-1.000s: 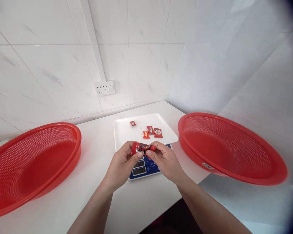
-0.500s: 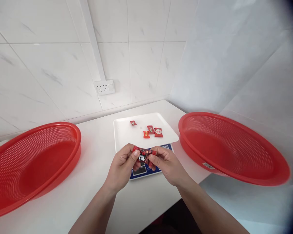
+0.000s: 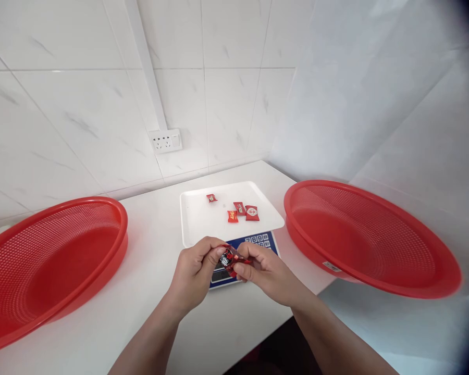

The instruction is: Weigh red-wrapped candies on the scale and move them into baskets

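A white tabletop (image 3: 148, 297) carries two wide red mesh baskets well apart, the left basket (image 3: 42, 260) and the right basket (image 3: 375, 245). Between them a white tray (image 3: 203, 224) sits on a blue-faced scale (image 3: 260, 242), with four small sweets (image 3: 252, 212) lying on it. Over the scale's near edge the left hand (image 3: 193, 276) and the right hand (image 3: 268, 271) meet. Each is closed in a fingertip pinch on one end of a red wrapped sweet (image 3: 229, 259), whose long axis runs left to right, equally near both.
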{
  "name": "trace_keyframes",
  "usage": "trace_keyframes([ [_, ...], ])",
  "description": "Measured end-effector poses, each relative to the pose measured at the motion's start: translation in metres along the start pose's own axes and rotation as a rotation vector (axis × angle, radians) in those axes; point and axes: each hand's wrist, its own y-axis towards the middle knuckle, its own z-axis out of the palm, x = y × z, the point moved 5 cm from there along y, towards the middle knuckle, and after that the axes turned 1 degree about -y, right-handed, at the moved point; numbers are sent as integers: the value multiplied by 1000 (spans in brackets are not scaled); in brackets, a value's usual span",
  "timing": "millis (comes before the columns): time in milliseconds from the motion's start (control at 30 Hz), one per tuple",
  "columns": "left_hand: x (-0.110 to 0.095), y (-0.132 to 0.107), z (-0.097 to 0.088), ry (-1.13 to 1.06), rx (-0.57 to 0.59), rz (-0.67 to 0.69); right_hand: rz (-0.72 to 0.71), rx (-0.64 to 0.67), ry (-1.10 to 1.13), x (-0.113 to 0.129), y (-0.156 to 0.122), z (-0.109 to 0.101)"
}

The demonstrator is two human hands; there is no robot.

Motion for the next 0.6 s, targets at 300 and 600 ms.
trace_keyframes([
  [300,14,6,24,-374,178,-165,-82,-132,159,3,4,8],
  [600,20,12,8,-499,-90,-191,-183,-104,-374,11,21,-7],
])
